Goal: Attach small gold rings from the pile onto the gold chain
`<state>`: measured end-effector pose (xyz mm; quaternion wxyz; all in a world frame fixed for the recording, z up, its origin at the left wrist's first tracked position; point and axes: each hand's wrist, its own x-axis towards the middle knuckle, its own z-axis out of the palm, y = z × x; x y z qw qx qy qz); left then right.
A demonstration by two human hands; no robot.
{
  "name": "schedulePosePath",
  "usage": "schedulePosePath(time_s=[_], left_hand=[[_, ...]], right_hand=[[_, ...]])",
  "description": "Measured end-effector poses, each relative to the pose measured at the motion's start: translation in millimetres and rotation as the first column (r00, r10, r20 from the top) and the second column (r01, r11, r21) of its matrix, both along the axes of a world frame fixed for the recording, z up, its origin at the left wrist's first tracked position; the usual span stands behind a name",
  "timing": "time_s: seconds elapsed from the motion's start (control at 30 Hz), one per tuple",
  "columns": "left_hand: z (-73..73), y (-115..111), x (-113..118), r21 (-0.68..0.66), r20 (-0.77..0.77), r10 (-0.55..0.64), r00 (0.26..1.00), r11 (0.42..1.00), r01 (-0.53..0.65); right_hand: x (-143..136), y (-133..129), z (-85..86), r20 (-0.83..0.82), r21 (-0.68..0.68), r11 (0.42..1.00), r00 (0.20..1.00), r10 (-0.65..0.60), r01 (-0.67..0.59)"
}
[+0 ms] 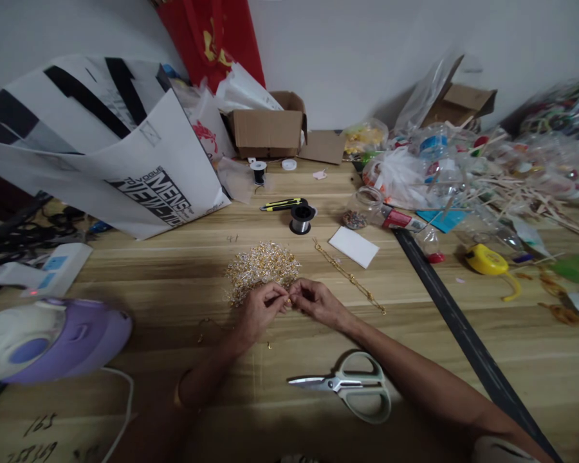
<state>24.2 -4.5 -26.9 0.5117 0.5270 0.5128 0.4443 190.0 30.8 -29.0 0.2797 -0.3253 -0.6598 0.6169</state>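
At the near edge of a heap of small gold and clear beaded pieces [263,265], my two hands meet fingertip to fingertip. My left hand [265,310] and my right hand [314,300] are both pinched, with a tiny gold-coloured bit [289,300] between them, too small to make out. A gold chain [350,276] lies to the right of my right hand. Scissors [342,384] with pale handles rest below my hands. A small gold hook [269,345] lies just below my left hand.
Beyond the heap are a wire spool [300,219], a yellow-black cutter [282,204], a white card [354,246] and a bead jar [361,209]. A purple appliance [82,341] and power strip [60,269] stand left. A yellow tape measure [486,260] and plastic clutter lie right.
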Motion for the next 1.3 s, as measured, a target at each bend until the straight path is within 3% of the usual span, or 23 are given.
schedulePosePath(time_s=[0.73, 1.1, 1.3], left_hand=[[5.1, -0.5, -2.9, -0.051, 0.044, 0.006, 0.999, 0.999, -0.004], [3.8, -2.8, -4.0, 0.012, -0.088, 0.013, 0.996, 1.0, -0.012], [-2.0, -2.3, -4.0, 0.02, -0.103, 0.007, 0.995, 1.0, -0.005]], right_hand=[[4.4, 3.1, 11.5, -0.007, -0.096, 0.991, 0.996, 0.093, -0.094], [10.9, 6.6, 13.5, -0.031, -0.083, 0.978, 0.981, 0.189, -0.191], [6.5, 0.3, 14.3, -0.049, 0.059, 0.993, 0.993, 0.104, -0.101]])
